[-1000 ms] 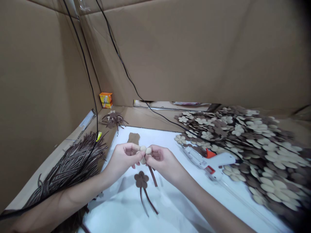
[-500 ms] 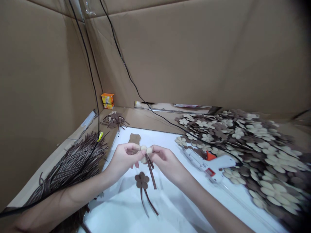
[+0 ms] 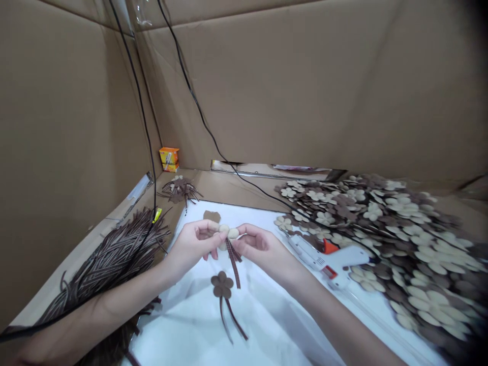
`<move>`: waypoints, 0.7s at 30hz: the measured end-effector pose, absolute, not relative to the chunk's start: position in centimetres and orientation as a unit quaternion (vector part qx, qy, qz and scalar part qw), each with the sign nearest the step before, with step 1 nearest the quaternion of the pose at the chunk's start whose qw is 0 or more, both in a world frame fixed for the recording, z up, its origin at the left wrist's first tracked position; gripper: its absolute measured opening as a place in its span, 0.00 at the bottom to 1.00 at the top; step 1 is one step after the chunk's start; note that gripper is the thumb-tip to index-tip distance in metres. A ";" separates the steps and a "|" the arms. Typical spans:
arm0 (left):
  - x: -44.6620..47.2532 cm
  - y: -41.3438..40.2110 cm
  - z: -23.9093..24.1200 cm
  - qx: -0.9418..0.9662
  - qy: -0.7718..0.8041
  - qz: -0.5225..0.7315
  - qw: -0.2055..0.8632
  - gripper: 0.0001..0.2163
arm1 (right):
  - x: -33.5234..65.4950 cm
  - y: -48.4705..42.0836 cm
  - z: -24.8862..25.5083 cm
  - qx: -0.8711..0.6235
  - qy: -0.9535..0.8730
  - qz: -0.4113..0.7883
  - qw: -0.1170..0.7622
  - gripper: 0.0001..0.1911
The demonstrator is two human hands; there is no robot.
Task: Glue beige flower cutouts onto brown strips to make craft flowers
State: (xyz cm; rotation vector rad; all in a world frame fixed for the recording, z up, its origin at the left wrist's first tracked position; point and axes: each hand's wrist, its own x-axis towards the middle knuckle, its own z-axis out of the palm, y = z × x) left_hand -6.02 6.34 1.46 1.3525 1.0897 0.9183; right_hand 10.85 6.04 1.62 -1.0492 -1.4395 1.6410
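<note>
From up here on my head I look down at my left hand (image 3: 194,247) and my right hand (image 3: 261,247) held together above a white sheet (image 3: 274,325), the fingertips of both pressed in and pinching a small cream felt flower (image 3: 227,235) between them, my left fingers (image 3: 208,231) curled on one side and my right fingers (image 3: 246,240) on the other, while brown ribbon strips (image 3: 233,264) hang down from it toward the sheet; just below my hands lies a brown felt flower (image 3: 222,284) with two ribbon tails, and past my fingertips sits a brown felt scrap (image 3: 211,216); to my right a white hot glue gun (image 3: 328,259) with an orange trigger lies on the sheet's edge beside a big heap of cream and brown felt flowers (image 3: 381,234); to my left a bundle of brown strips (image 3: 110,259) lies under my forearm's side, and farther off stand a small cluster of finished flowers (image 3: 180,189) and an orange box (image 3: 169,158), with cardboard walls (image 3: 305,86) around everything and a black cable (image 3: 183,76) running down them
</note>
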 end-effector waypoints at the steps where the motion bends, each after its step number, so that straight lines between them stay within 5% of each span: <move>1: -6.1 6.4 1.6 0.574 0.458 0.388 0.556 0.12 | 10.9 6.0 1.7 -0.407 -0.551 0.642 0.346 0.17; 21: -6.2 6.9 1.3 0.530 0.433 0.353 0.637 0.16 | 11.1 6.0 1.6 -0.415 -0.555 0.625 0.358 0.18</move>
